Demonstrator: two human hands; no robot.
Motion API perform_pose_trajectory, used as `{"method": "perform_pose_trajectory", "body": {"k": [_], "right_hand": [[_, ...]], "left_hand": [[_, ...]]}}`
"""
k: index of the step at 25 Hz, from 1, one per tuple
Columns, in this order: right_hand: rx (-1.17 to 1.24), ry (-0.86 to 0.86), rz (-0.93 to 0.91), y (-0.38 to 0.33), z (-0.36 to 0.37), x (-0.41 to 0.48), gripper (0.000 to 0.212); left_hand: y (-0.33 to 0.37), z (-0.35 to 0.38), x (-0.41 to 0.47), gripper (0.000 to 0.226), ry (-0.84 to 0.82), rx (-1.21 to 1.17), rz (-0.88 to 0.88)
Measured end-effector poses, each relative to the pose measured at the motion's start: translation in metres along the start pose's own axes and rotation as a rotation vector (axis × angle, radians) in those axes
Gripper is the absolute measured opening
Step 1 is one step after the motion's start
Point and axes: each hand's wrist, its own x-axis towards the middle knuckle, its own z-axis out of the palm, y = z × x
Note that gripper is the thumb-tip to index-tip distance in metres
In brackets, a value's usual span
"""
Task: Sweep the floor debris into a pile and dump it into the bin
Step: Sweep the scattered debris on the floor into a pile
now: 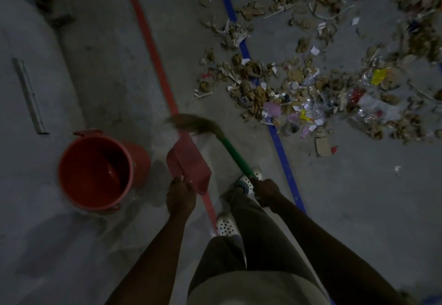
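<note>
Bin, a round red plastic bucket, stands open at left, just beside the flat pink dustpan whose handle the left hand grips with curled fingers. Right hand is wrapped round the slim green stick of the broom, soft brown bristles blurred over the pan's far edge. Debris, torn cardboard, paper scraps and crinkly clear wrappers, lies scattered well off to the right across the blue tape line, so short inward strokes into one tight heap, then pan lip flat to the floor, probably works best.
</note>
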Motion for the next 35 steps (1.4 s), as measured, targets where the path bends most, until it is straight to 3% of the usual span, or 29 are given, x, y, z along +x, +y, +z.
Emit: {"method": "perform_pose_trajectory", "body": {"k": [4, 7, 9, 13, 15, 18, 21, 24, 27, 31, 35], "right_hand": [[0.488, 0.056, 0.04, -0.056, -0.021, 0.017, 0.041], [0.664, 0.046, -0.02, -0.09, -0.015, -0.009, 0.038], [0.634, 0.06, -0.028, -0.08, 0.006, -0.043, 0.043], [0.347, 0.019, -0.021, -0.016, 0.032, -0.125, 0.052], [0.216, -0.005, -0.069, -0.006, 0.021, -0.149, 0.042], [0.227, 0.029, 0.059, -0.019, 0.015, -0.136, 0.023], [0.291, 0.125, 0.247, -0.016, 0.027, -0.077, 0.049], [0.349, 0.228, 0.269, -0.023, 0.029, -0.014, 0.059], [0.591, 0.32, 0.23, -0.07, 0.017, 0.007, 0.042], [0.687, 0.338, 0.177, -0.12, 0.037, -0.037, 0.065], [0.693, 0.153, 0.134, -0.153, 0.076, -0.139, 0.039]], "left_hand": [[0.008, -0.008, 0.017, 0.031, 0.026, -0.051, 0.024], [0.016, -0.024, 0.017, 0.029, 0.041, -0.107, 0.025], [0.024, -0.037, 0.02, 0.027, 0.052, -0.155, 0.056], [0.03, -0.062, 0.031, 0.027, 0.004, -0.192, 0.116], [0.036, -0.06, 0.04, 0.027, 0.005, -0.17, 0.086], [0.045, -0.055, 0.066, 0.028, -0.079, -0.129, 0.13], [0.061, -0.046, 0.096, 0.029, -0.174, -0.028, 0.202], [0.078, -0.037, 0.123, 0.031, -0.206, 0.035, 0.279], [0.097, -0.04, 0.145, 0.033, -0.215, 0.083, 0.328], [0.121, -0.068, 0.162, 0.036, -0.24, 0.043, 0.392], [0.136, -0.11, 0.164, 0.034, -0.179, 0.033, 0.37]]}}
